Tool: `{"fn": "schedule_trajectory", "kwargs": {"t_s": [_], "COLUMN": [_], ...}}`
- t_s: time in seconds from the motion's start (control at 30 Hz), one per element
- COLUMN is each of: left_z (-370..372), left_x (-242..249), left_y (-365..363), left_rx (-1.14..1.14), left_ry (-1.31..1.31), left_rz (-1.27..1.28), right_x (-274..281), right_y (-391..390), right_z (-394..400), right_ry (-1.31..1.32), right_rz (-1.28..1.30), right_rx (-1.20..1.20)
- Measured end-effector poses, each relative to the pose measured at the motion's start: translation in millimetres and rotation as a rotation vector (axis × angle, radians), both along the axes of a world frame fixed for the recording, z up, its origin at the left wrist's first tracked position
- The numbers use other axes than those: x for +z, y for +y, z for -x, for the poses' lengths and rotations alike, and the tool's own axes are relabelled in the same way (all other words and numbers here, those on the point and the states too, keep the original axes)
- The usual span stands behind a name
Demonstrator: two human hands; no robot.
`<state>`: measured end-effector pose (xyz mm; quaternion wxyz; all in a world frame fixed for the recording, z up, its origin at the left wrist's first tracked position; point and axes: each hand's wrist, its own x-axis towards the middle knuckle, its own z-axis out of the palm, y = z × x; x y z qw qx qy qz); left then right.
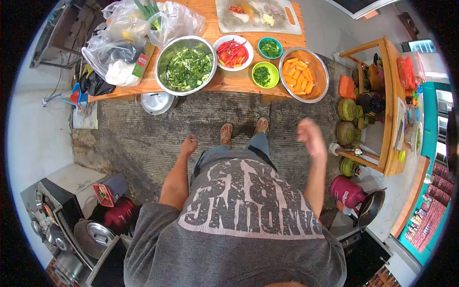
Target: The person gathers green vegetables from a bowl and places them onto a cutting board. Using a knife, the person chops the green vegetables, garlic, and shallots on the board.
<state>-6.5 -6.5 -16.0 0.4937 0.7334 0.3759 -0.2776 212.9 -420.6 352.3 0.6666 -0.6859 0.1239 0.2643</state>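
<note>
I view the left hand (190,144) at 9 o'clock, its fingers partly curled, and the right hand (313,137) at 3, blurred; I cannot tell whether either is closed. Beyond them on the worktop (224,86) stand a steel bowl of chopped greens (189,91), 11 o'clock, and a steel bowl of carrots (319,67), between 1 and 2.

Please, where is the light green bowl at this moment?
In the head view, the light green bowl stands at the near edge of the table, right of centre, in front of the teal bowl and left of the metal bowl of orange pieces.
</note>
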Motion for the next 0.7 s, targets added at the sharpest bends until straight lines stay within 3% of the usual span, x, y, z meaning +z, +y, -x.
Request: {"fn": "schedule_trajectory", "kwargs": {"t_s": [0.07,0.1,0.13,0.17,0.27,0.4,0.47,0.53,0.67,0.7], "left_z": [-5.9,-13.8,-30.8,-54.2,-129.2,-220.4,-269.2,-328.2,-426.8,-444.2], "left_x": [-12.1,-26.6,-6.0,39.8,174.2,261.6,281.4,267.3,267.9,263.4], "left_y": [3.4,1.6,1.1,-4.7,-31.8,-66.0,-85.2,-101.2,-133.1,-142.0], "left_rx": [-0.057,-0.043,-0.142,-0.241,-0.344,-0.413,-0.484,-0.514,-0.591,-0.608], "left_ry": [-0.002,-0.015,-0.105,-0.191,-0.333,-0.558,-0.77,-0.982,-1.066,-1.068], "left_rz": [0.019,0.052,0.025,-0.001,0.074,0.181,-0.07,-0.254,-0.347,-0.395], "right_x": [-74.5,-177.0,-240.0,-295.2,-269.4,-244.1,-240.1,-238.3,-224.4,-212.7], "right_y": [-14.9,-68.6,-103.0,-131.1,-133.0,-130.9,-134.8,-142.0,-164.0,-172.9], "right_z": [47.5,89.2,136.0,197.1,262.7,266.8,252.5,228.4,162.6,149.4], "right_ry": [0.14,0.142,-0.133,-0.093,0.43,0.502,0.473,0.431,0.308,0.177], "right_rz": [0.26,0.483,0.895,1.034,0.875,0.763,0.723,0.681,0.476,0.44], "right_rx": [0.052,0.227,0.596,0.64,0.513,0.357,0.274,0.176,-0.141,-0.175]}}
